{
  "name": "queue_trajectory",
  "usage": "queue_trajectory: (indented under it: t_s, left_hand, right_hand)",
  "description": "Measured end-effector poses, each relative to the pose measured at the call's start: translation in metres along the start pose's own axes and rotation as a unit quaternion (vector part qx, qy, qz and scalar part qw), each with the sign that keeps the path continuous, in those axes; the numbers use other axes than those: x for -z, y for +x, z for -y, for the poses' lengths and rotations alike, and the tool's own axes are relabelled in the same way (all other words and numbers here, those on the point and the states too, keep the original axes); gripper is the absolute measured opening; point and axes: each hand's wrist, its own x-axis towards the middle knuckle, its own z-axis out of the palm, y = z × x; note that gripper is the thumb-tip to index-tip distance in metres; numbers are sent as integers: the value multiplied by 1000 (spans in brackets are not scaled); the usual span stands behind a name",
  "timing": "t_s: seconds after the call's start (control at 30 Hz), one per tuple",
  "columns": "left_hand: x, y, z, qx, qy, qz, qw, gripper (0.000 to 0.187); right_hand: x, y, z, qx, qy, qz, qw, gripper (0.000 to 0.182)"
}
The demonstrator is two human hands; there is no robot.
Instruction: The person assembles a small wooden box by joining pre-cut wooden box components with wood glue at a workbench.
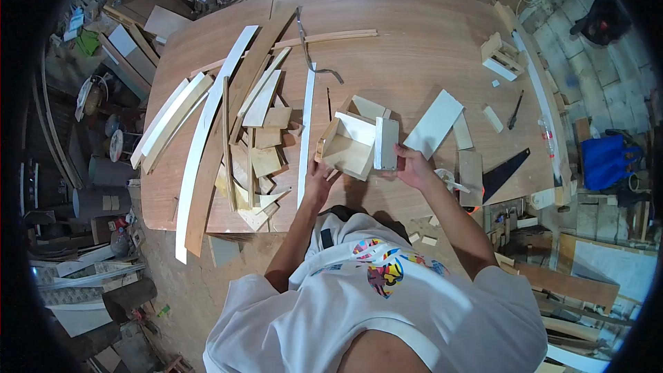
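A small open wooden box (350,150) with pale inner walls is tilted toward me near the table's front edge. My left hand (320,181) grips its lower left corner, fingers wrapped at the side. My right hand (416,168) pinches the right edge of a small white-faced board (386,144), which stands upright against the box's right side. Behind the box, another light wooden piece (368,107) shows partly. To the right of the board lies a flat white panel (434,124).
Long strips (219,141) and wood offcuts (266,159) crowd the wooden table's (407,21) left half. At right lie a handsaw (506,175), a dark slim tool (515,110) and a small wooden frame box (502,57). A thin metal strap (309,55) curls farther back.
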Motion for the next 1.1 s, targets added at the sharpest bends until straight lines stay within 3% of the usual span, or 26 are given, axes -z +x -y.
queue_trajectory:
  t_s: [0.1,0.23,0.3,0.4,0.47,0.5,0.57,0.63,0.77,0.83,0.9,1.0,1.1]
  left_hand:
    - [-14,-4,-6,-73,151,-78,983,59]
    - [-29,20,11,-83,147,-128,977,52]
    - [-28,29,10,-36,207,-171,963,39]
    - [-28,33,11,-34,187,-191,963,25]
    - [-36,31,7,-35,192,-195,961,22]
    - [-44,27,2,-35,199,-201,959,19]
    - [-55,18,-6,-30,209,-201,957,20]
    - [-68,8,-14,-27,221,-199,954,22]
    - [-85,-15,-23,-23,257,-214,942,22]
    - [-84,-21,-25,-20,266,-221,938,25]
    - [-85,-25,-23,-69,275,-205,937,45]
    - [-89,-27,-18,-95,272,-212,934,58]
    - [-85,-23,-19,-97,291,-201,930,49]
  right_hand:
    - [-8,9,2,-22,-17,33,999,42]
    - [-1,6,23,10,-46,44,998,40]
    - [-8,0,29,14,-55,37,998,39]
    - [-16,-11,42,13,-72,-8,997,37]
    - [-4,-5,52,107,-234,-10,966,34]
    - [-11,-9,60,107,-233,-10,967,34]
    - [-41,-31,87,159,-333,19,929,35]
    - [-61,-35,98,167,-365,-19,916,30]
    - [-82,-17,104,172,-462,-38,869,36]
    - [-85,2,100,186,-524,12,831,37]
    - [-86,17,93,190,-521,20,832,35]
    - [-85,36,88,174,-535,101,820,32]
    - [-85,47,85,169,-559,114,804,29]
